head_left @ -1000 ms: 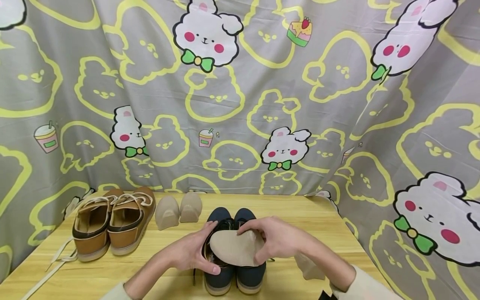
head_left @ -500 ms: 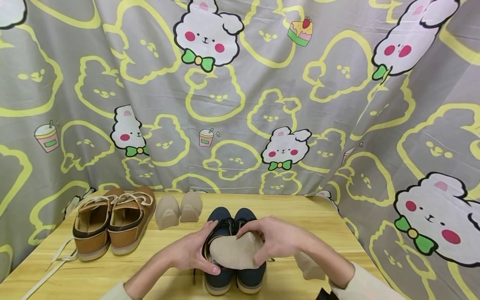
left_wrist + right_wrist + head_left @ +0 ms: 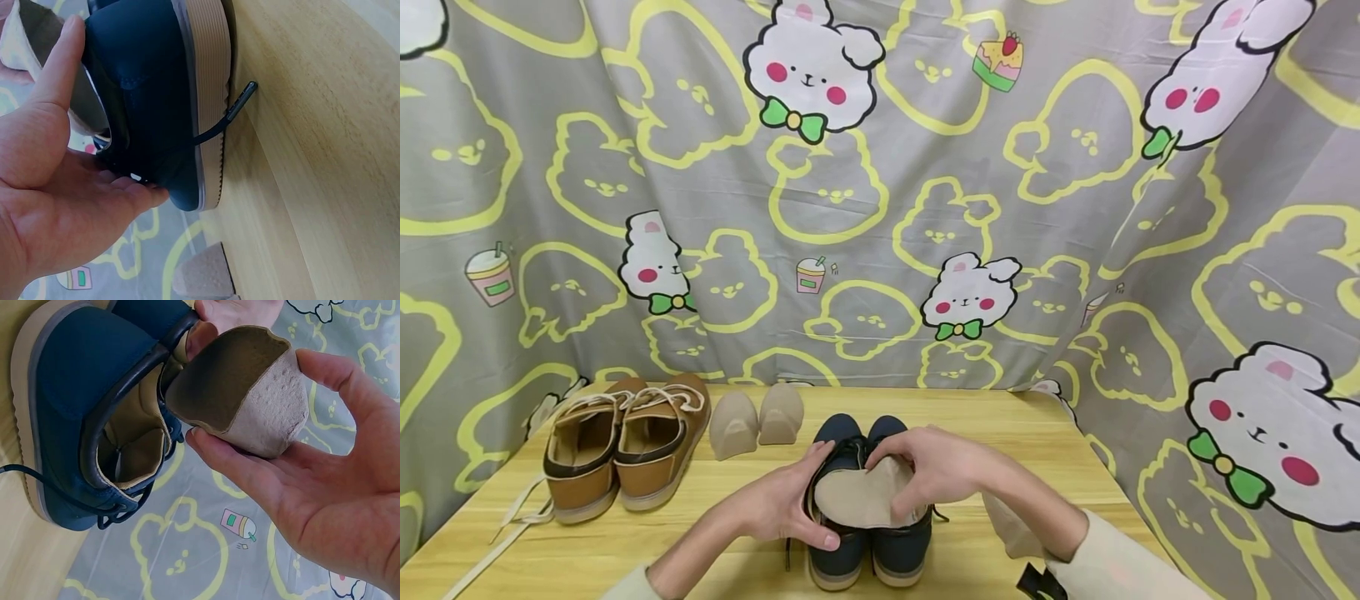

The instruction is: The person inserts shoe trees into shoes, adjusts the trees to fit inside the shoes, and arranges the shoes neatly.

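Note:
A pair of navy lace-up shoes stands side by side, toes away from me: the left shoe [image 3: 837,560] and the right shoe [image 3: 898,557]. My left hand [image 3: 786,504] grips the left shoe from its outer side, thumb by the heel collar and fingers near the laces. Between thumb and fingers, my right hand [image 3: 936,468] holds a beige moulded-pulp shoe insert [image 3: 850,498]. Its rounded end points left, over the openings of both shoes. In the right wrist view, the hollow underside of the insert [image 3: 269,403] shows beside the right shoe's collar.
Brown shoes [image 3: 651,467] with cream laces stand at the left, one lace trailing forward. Two more inserts [image 3: 733,429] sit behind, and another [image 3: 1011,529] lies under my right forearm. A black strap [image 3: 1041,582] is at the front edge. A patterned curtain [image 3: 850,208] encloses the wooden table [image 3: 985,408].
My right hand has shifted slightly left with the insert. The insert dipped lower half a second ago and now sits a little higher. My left hand and the shoes have stayed put.

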Demonstrator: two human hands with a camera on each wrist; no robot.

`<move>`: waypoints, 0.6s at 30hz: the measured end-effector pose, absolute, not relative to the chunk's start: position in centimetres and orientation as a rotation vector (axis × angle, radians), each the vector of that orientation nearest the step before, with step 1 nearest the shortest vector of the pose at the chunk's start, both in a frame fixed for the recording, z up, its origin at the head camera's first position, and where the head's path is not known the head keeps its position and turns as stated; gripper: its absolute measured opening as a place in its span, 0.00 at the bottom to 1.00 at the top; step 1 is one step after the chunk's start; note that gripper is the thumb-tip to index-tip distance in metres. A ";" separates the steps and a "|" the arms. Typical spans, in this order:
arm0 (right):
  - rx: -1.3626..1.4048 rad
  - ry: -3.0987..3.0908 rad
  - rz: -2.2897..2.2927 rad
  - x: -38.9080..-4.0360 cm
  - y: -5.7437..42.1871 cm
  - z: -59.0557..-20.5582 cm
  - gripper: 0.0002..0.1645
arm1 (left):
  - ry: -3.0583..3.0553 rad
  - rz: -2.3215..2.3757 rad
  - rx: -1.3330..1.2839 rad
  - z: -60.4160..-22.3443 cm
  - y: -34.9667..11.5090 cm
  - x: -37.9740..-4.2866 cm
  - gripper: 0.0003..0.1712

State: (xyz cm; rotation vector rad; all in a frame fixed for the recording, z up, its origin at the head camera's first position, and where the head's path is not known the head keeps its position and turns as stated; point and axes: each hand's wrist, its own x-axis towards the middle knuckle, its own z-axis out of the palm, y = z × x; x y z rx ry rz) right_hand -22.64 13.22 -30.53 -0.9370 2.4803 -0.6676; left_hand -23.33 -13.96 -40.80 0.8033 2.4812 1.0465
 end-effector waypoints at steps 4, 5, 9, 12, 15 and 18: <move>-0.909 2.500 -0.666 -22.6 12.8 -30.5 0.33 | 2.484 1.037 0.788 -40.6 -14.0 -23.2 0.73; -0.904 2.503 -0.667 -22.6 12.7 -30.5 0.33 | 2.484 1.037 0.786 -40.6 -14.0 -23.2 0.73; -0.896 2.516 -0.667 -22.6 12.3 -30.3 0.33 | 2.469 1.069 0.797 -40.8 -14.1 -23.2 0.73; -0.888 2.528 -0.665 -22.5 12.1 -30.3 0.33 | 2.476 1.066 0.848 -41.2 -14.3 -23.4 0.72; -0.882 2.550 -0.684 -22.5 11.8 -30.3 0.34 | 2.477 1.068 0.839 -41.3 -14.3 -23.4 0.72; -0.877 2.571 -0.726 -22.3 11.4 -30.5 0.32 | 2.475 1.070 0.782 -40.9 -14.0 -23.3 0.74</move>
